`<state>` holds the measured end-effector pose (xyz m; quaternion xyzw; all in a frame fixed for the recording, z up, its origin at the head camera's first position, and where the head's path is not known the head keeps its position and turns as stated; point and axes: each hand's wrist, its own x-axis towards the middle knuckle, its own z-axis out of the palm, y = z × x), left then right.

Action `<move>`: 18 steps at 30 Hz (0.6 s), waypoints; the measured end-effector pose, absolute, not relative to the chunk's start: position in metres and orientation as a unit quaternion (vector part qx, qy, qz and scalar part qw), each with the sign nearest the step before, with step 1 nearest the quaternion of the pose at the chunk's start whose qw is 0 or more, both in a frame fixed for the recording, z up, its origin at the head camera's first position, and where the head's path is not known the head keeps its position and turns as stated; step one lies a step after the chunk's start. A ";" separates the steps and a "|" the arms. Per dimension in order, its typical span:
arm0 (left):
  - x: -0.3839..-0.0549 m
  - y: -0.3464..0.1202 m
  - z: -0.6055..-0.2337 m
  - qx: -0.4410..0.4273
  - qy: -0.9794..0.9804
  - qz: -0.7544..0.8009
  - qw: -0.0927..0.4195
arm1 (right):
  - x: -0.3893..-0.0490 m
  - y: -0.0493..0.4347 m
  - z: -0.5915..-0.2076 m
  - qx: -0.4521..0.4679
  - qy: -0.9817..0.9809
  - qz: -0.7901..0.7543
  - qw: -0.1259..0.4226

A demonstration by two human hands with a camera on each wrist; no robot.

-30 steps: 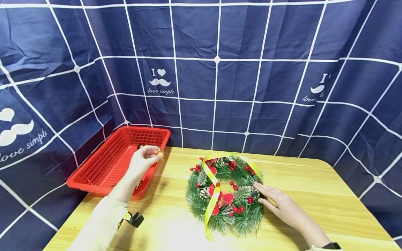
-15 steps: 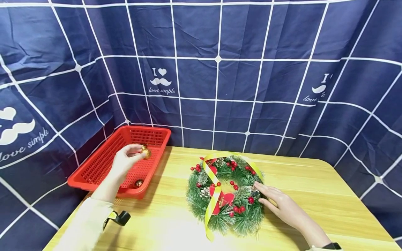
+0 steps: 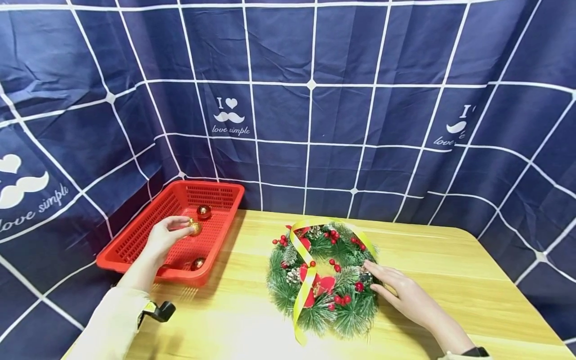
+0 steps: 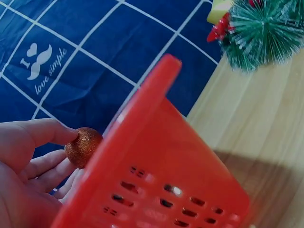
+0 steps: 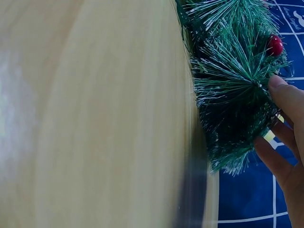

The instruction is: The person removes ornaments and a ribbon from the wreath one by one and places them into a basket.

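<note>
Over the red basket (image 3: pixel 211 240), my left hand (image 3: pixel 164 237) pinches a gold glitter Christmas ball (image 3: pixel 195 228) between thumb and fingertips. The left wrist view shows the same ball (image 4: pixel 84 147) just beyond the basket's rim (image 4: pixel 137 109). Two shiny balls lie in the basket: one at the far end (image 3: pixel 204 211), the other near the front corner (image 3: pixel 198 263). A green Christmas wreath (image 3: pixel 351 317) with red berries, pine cones and a yellow ribbon (image 3: pixel 302 300) lies flat on the table. My right hand (image 3: pixel 402 292) rests against its right side, fingers nearly straight among the needles (image 5: pixel 237 80).
The wooden table (image 3: pixel 243 310) carries the basket at its left edge and the wreath at the middle. Behind and at both sides hangs a dark blue curtain (image 3: pixel 279 115) with white grid lines.
My left hand has moved left with the gold ball, from the basket's right rim to over its inside. More of the balls in the basket now shows. My right hand and the wreath stay put.
</note>
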<state>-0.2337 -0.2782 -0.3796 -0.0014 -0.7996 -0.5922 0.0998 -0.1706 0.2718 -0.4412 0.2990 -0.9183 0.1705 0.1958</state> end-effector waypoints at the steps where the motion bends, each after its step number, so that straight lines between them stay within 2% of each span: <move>1: -0.233 -0.279 -0.381 0.000 -0.803 -0.589 0.095 | -0.171 0.272 -0.441 0.299 -0.918 0.171 0.196; 18: -0.230 -0.284 -0.388 0.019 -0.841 -0.535 0.078 | -0.172 0.273 -0.444 0.292 -0.922 0.166 0.192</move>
